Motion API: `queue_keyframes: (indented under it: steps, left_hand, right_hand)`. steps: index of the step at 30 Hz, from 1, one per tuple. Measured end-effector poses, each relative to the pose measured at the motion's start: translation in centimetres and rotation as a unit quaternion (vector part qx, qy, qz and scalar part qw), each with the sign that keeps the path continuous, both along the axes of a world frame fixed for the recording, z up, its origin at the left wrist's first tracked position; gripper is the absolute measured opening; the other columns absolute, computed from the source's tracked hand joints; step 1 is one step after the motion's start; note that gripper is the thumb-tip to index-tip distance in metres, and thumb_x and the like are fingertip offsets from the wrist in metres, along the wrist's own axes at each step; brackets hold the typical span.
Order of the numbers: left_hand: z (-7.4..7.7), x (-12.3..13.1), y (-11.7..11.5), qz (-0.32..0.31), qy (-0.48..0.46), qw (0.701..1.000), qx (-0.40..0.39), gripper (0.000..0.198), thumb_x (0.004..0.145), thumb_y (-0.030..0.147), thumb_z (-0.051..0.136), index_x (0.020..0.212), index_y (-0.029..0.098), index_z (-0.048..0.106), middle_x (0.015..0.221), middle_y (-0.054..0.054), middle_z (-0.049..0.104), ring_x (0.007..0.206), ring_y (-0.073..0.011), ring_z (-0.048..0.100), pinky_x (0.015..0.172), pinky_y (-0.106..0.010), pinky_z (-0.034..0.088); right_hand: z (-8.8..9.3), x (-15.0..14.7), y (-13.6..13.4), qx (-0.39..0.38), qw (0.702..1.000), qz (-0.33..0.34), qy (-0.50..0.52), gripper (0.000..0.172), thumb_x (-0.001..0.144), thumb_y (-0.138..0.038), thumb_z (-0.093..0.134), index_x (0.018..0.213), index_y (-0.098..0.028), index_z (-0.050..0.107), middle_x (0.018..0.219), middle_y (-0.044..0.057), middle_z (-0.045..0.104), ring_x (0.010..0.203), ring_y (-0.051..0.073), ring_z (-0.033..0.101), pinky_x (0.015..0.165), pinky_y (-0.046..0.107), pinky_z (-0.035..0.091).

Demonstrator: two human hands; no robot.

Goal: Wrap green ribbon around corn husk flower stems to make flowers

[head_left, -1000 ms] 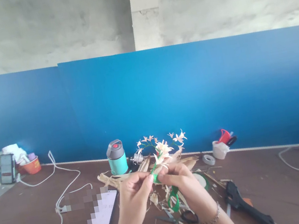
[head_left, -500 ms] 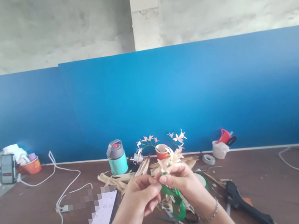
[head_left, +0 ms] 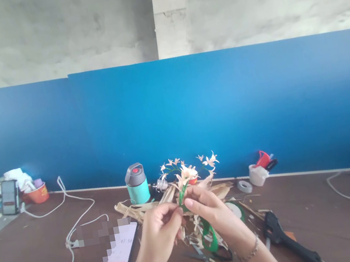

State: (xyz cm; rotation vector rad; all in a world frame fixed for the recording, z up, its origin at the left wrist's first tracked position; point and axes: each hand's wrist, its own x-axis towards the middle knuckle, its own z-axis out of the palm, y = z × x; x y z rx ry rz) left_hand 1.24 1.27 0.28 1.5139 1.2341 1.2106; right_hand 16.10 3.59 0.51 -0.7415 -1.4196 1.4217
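Note:
In my left hand (head_left: 163,227), thumb and fingers pinch the lower end of a green-wrapped flower stem (head_left: 182,193). The stem stands nearly upright, topped by pale cream flowers (head_left: 187,174) that look made of dried husk. My right hand (head_left: 211,208) is curled beside the stem, thumb and fingers closed at the green tape; the exact contact is partly hidden. From under it the green tape (head_left: 210,244) hangs in a loop to the table. The tape roll (head_left: 234,210) lies just right of my right wrist. Scissors (head_left: 206,258) lie below my hands among husk scraps.
Dried husks (head_left: 135,210) lie behind my hands, with a teal flask (head_left: 137,187) and a red cup (head_left: 193,181) near flower sprays. A phone (head_left: 116,261) is at left; a black glue gun (head_left: 289,239), a white tape roll (head_left: 245,186) and a white tool cup (head_left: 258,175) are at right.
The flower stem has turned more upright and its blooms have shifted left. My right hand has loosened from just below the blooms and lowered slightly; my left hand has moved a little left.

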Motion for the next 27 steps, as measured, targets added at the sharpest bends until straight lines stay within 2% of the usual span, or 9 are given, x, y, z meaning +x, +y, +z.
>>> queue_keyframes:
  steps: [2,6,10,13,17,23,27]
  left_hand:
    - [0.4,-0.1,0.0,-0.008,-0.039,0.999,-0.024,0.025,0.075,0.035,0.057,0.059,0.017,0.059,0.042,0.004,0.048,0.035,-0.009,0.041,0.035,-0.02,0.031]
    - [0.5,-0.3,-0.1,-0.012,-0.079,0.996,-0.033,0.028,0.075,0.038,0.059,0.057,0.016,0.058,0.036,0.007,0.042,0.032,-0.006,0.033,0.035,-0.018,0.027]
    - [0.6,-0.2,-0.2,-0.021,-0.118,0.992,-0.038,0.029,0.074,0.039,0.061,0.057,0.016,0.058,0.035,0.008,0.038,0.032,-0.0047,0.029,0.035,-0.018,0.023]
    - [0.8,-0.1,-0.3,-0.027,-0.132,0.99,-0.045,0.026,0.071,0.036,0.063,0.055,0.016,0.058,0.036,0.009,0.038,0.033,-0.0041,0.028,0.034,-0.017,0.021]
    - [0.5,-0.2,-0.2,-0.033,-0.146,0.987,-0.052,0.025,0.07,0.036,0.066,0.058,0.015,0.059,0.043,0.006,0.047,0.034,-0.0031,0.03,0.034,-0.017,0.019]
    - [-0.6,-0.6,0.0,-0.062,-0.165,0.981,-0.085,0.032,0.074,0.039,0.062,0.052,0.017,0.055,0.034,0.008,0.036,0.028,-0.0026,0.022,0.031,-0.017,0.013]
    - [-0.4,-0.8,0.2,-0.073,-0.168,0.978,-0.1,0.029,0.072,0.037,0.063,0.053,0.017,0.055,0.039,0.007,0.044,0.03,-0.0022,0.024,0.032,-0.017,0.012]
  right_hand:
    - [0.0,0.3,0.1,-0.02,1.0,0.015,0.009,0.027,0.076,-0.043,0.069,0.079,-0.018,0.062,0.07,-0.001,0.058,0.065,0.012,0.053,0.063,0.024,0.042]
    - [-0.1,0.4,0.4,-0.031,0.999,-0.01,0.015,0.026,0.071,-0.037,0.074,0.066,-0.017,0.059,0.058,-0.004,0.051,0.054,0.009,0.043,0.052,0.021,0.034]
    - [0.1,0.4,0.1,-0.029,0.999,-0.008,0.026,0.019,0.071,-0.034,0.074,0.071,-0.018,0.062,0.071,0.0,0.061,0.068,0.013,0.052,0.063,0.024,0.041]
    - [0.3,0.5,-0.1,-0.034,0.998,-0.043,0.026,0.017,0.075,-0.036,0.07,0.076,-0.019,0.066,0.078,0.001,0.063,0.07,0.013,0.053,0.066,0.024,0.041]
    - [0.4,0.5,-0.2,-0.028,0.998,-0.06,0.015,0.018,0.074,-0.036,0.071,0.08,-0.019,0.069,0.081,0.002,0.065,0.075,0.015,0.056,0.07,0.025,0.042]
    - [0.4,0.5,-0.2,0.006,0.997,-0.078,0.013,0.02,0.068,-0.031,0.076,0.069,-0.018,0.061,0.068,-0.001,0.059,0.064,0.012,0.051,0.06,0.024,0.04]
    - [0.4,1.0,-0.1,0.013,0.998,-0.034,-0.051,0.014,0.071,-0.031,0.074,0.075,-0.019,0.067,0.071,-0.001,0.061,0.066,0.013,0.052,0.061,0.025,0.042]
